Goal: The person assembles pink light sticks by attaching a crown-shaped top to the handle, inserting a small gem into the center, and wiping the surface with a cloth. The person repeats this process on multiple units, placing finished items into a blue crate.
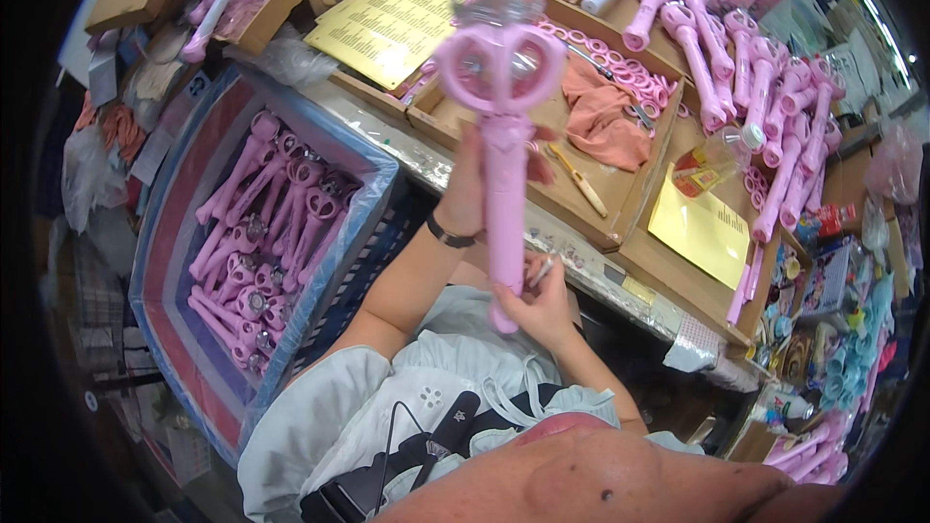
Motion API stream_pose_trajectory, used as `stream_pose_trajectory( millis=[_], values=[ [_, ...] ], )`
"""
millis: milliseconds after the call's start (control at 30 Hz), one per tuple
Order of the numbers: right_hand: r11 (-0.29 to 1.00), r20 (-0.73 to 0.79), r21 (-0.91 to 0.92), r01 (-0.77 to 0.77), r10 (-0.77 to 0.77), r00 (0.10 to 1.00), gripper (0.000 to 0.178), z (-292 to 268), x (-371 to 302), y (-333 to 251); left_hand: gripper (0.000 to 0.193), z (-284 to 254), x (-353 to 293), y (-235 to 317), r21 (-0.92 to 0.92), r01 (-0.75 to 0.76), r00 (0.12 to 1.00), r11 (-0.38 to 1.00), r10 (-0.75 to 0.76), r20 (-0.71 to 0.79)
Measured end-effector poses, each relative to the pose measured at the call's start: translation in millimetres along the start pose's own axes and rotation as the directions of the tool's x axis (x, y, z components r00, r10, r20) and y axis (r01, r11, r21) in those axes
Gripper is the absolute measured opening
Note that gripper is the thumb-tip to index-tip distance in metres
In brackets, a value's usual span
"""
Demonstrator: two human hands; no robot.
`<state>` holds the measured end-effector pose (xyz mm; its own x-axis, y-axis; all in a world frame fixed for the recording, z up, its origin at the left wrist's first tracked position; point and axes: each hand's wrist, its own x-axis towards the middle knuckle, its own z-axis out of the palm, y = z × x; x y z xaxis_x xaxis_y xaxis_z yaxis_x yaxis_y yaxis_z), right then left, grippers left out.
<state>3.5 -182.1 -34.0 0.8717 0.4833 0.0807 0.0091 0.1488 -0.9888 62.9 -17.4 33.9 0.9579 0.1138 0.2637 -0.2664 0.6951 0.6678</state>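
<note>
A pink toy wand (506, 194) stands upright in front of me, with a ring-shaped head and a clear and silvery top that is blurred. My left hand (468, 179) is closed around its shaft from behind, below the ring. Lower down, my right hand (544, 308) grips the narrow end of the wand, the thumb pressed on its pink surface. Between the fingers of that hand shows a small pale, shiny thing (542, 271), too small to name. A dark band (448, 232) circles my left wrist.
On the left, a lined blue crate (155, 232) holds several pink wands (262, 232). Across the bench stand cardboard trays (572, 218) with an orange cloth (605, 116), a yellow-handled tool (578, 179), yellow sheets (699, 228) and a clear bottle (712, 163). More pink wands (765, 87) are piled at the right.
</note>
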Motion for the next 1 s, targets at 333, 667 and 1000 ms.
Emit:
stream_pose_trajectory(
  millis=[333, 667, 1000],
  values=[
    [0.983, -0.095, -0.176, 0.053, -0.070, 0.993, 0.047, -19, -18, 39, 0.050, 5, -33, -37, 0.087, 0.132, 0.978, 0.987, -0.115, -0.174],
    [0.953, 0.004, -0.270, 0.140, -0.144, 0.990, 0.056, -16, -30, 28, 0.077, -10, -13, -19, 0.096, 0.030, 0.990, 0.995, -0.017, -0.139],
    [0.929, -0.032, -0.340, 0.146, -0.167, 0.985, 0.055, -20, -30, 27, 0.060, -4, -36, -36, 0.130, 0.215, 0.972, 0.968, -0.200, -0.120]
  ],
)
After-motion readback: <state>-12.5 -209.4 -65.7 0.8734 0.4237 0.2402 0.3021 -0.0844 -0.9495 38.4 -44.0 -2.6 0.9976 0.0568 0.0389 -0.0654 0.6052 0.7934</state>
